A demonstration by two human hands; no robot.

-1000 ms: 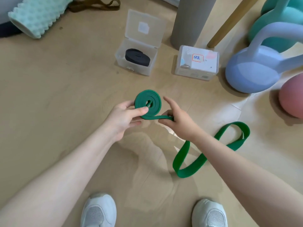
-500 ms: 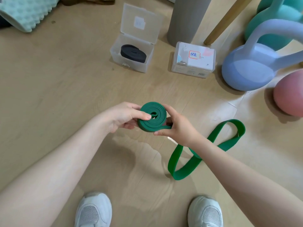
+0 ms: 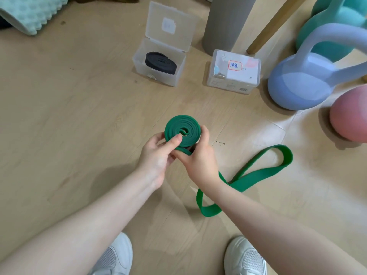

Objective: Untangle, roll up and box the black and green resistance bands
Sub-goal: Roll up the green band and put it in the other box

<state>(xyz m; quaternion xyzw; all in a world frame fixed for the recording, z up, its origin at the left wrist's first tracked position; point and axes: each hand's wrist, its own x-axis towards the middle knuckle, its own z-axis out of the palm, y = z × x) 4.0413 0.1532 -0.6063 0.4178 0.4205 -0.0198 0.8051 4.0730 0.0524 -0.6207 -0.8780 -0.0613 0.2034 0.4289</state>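
A partly rolled green resistance band (image 3: 182, 130) is held above the wooden floor in both hands. My left hand (image 3: 158, 153) pinches the coil with its thumb on the coil's face. My right hand (image 3: 198, 157) grips the coil's right side and the strand leaving it. The unrolled tail of the band (image 3: 258, 171) lies looped on the floor to the right. The black band (image 3: 159, 62) sits rolled inside an open clear box (image 3: 139, 62) at the back. A second clear box (image 3: 233, 71), lid shut and labelled, stands right of it.
A lilac kettlebell (image 3: 303, 80), a teal kettlebell (image 3: 333, 26) and a pink ball (image 3: 351, 114) crowd the right side. A grey cylinder (image 3: 226, 22) and a wooden leg (image 3: 268, 26) stand behind the boxes. A foam roller (image 3: 29, 12) lies far left. My white shoes (image 3: 244, 257) are below.
The green coil has grown by a turn or so and the loose tail has shortened. Both hands have shifted their grip around the coil.
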